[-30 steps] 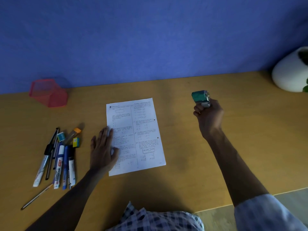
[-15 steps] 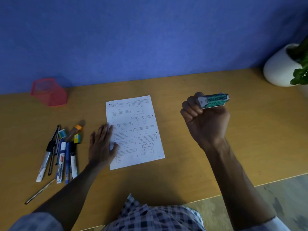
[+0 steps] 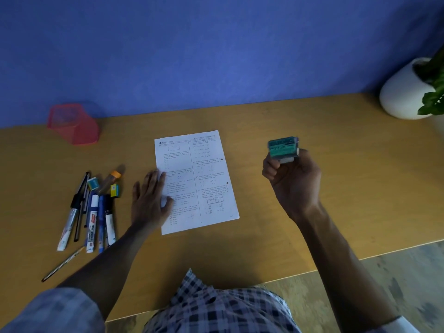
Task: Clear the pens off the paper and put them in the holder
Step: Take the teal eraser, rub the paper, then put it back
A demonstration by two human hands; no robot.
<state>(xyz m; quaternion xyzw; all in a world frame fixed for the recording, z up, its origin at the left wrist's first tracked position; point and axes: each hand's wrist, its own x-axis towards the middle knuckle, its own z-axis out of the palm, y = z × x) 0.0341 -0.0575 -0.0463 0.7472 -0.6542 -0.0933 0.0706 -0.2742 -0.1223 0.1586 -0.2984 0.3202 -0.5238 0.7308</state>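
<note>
Now the pens (image 3: 92, 212) lie bunched beside the paper (image 3: 204, 169), left hand (image 3: 151, 200) flat on it, right hand (image 3: 292, 181) gripping a green stapler (image 3: 283, 147).

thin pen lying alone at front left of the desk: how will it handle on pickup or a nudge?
The thin pen looks slim and round, so a sideways nudge would probably roll it across the smooth desk. It likely weighs little and stays stiff when lifted. Lying flat, apart from the marker cluster, it may need a fingertip pinch; its narrow barrel could slip.
</note>
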